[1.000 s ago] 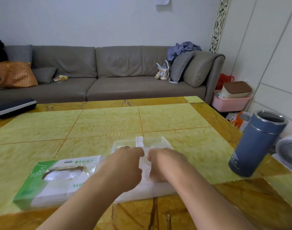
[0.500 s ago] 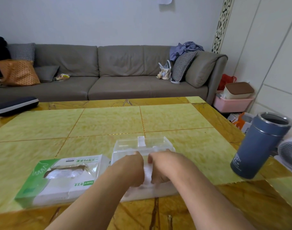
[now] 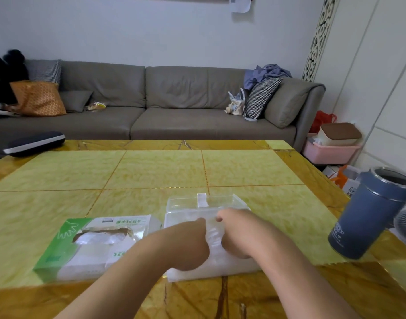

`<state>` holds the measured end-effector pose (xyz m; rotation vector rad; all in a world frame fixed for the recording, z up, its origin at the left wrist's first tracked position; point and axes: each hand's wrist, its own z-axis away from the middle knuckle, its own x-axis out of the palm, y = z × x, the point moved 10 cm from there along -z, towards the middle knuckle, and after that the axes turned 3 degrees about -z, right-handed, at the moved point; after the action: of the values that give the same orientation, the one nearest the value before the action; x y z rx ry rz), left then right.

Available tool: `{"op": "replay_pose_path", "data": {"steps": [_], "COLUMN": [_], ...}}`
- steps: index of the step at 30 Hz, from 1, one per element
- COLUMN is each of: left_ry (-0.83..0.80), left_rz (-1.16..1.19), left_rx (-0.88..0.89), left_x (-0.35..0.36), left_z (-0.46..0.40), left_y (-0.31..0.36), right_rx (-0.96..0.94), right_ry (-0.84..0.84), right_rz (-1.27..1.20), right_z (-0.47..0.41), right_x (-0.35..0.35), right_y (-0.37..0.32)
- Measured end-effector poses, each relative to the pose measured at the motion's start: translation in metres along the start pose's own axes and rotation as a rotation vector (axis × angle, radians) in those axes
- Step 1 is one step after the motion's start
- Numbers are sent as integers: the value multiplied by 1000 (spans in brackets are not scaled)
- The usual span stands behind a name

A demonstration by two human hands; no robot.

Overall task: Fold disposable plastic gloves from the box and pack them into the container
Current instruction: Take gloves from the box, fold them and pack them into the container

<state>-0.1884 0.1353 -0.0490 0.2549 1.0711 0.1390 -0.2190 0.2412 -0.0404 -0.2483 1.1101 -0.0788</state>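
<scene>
A clear plastic container [image 3: 206, 203] stands on the yellow table near the front edge, its lid open at the back. Both my hands are inside it, side by side, pressing on a thin clear plastic glove [image 3: 213, 233]. My left hand [image 3: 188, 242] and my right hand [image 3: 236, 233] are curled with the glove pinched between them; the fingertips are hidden. To the left lies the green and white glove box [image 3: 93, 245], its top slot torn open with crumpled gloves showing.
A blue metal tumbler [image 3: 370, 215] without a lid stands at the table's right edge. A dark case [image 3: 33, 143] lies at the far left corner. Behind the table is a grey sofa [image 3: 162, 104]. A fan [image 3: 404, 224] and pink bin [image 3: 331, 150] sit on the floor at right.
My hands have drawn a little closer to me inside the container and pressed lower. The camera has tilted up slightly. The box and tumbler have stayed put.
</scene>
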Motion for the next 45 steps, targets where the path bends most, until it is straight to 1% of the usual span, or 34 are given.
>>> {"op": "replay_pose_path", "data": {"steps": [4,8,11,14,16,18,20,22,24,26,28,30,31,34,36,41,43,45], "left_ry": [149,303,508,694,783,863,879,834,739,651,626,646,653,669,730,982,1066,1096], "left_rz": [66,114,163,297,377,404,344,249,169,139,129,147,159,197,265,505,661,857], "left_rx": [41,143,207,216,174,77,-69,-236,-335,-354,-344,-339,-337,-325,-293,-165,-132,-117], "left_x": [-9,-21,-38,-57,-65,-71,-71,-67,-57,-46,-41,-41,-41,-40,-46,-78,-82,-79], "left_z": [13,30,46,62,72,81,84,81,73,62,53,50,48,45,49,76,88,94], "left_y": [-4,-6,-12,-36,-62,-95,-134,-172,-197,-204,-205,-207,-208,-211,-210,-200,-200,-207], "right_rx": [-45,-40,-38,-55,-72,-113,-206,-377,-589,-780,-875,-880,-871,-861,-881,-875,-871,-874], "right_ry": [170,349,452,565,635,697,761,803,751,632,483,384,360,349,358,356,353,351], "right_rz": [21,20,17,-23,-76,-136,-176,-140,-65,33,112,184,215,248,242,249,251,238], "right_z": [8,20,28,32,33,33,37,46,58,65,64,56,53,53,56,51,50,49], "right_x": [-19,-37,-48,-58,-62,-65,-64,-57,-34,-1,34,59,65,67,65,68,69,70], "right_y": [-5,-11,-16,-21,-23,-27,-40,-68,-106,-141,-163,-174,-176,-178,-178,-177,-177,-176]}}
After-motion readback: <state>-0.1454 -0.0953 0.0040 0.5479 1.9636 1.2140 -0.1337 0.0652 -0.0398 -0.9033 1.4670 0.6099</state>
